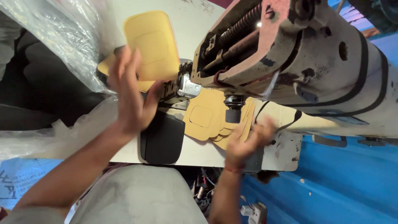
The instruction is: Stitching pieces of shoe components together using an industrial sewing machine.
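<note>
Your left hand point(130, 97) has its fingers point(124, 66) spread and lifted against the near face of a yellow leather panel point(152, 45); the thumb reaches toward the panel's lower edge, but motion blur keeps you from telling whether the fingers actually grasp it or only press on it. The panel stands raised above the counter point(195, 151), just left of the sewing machine head point(298, 54). Your right hand point(246, 143) is blurred too, its fingers loosely curled at the near edge of a fanned stack of tan leather pieces point(211, 120); whether they pinch a piece cannot be told. That stack lies flat on the counter under the machine's presser foot point(233, 110). A black leather piece point(162, 139) lies between your hands. Clear plastic sheeting point(62, 37) bunches at your left.
</note>
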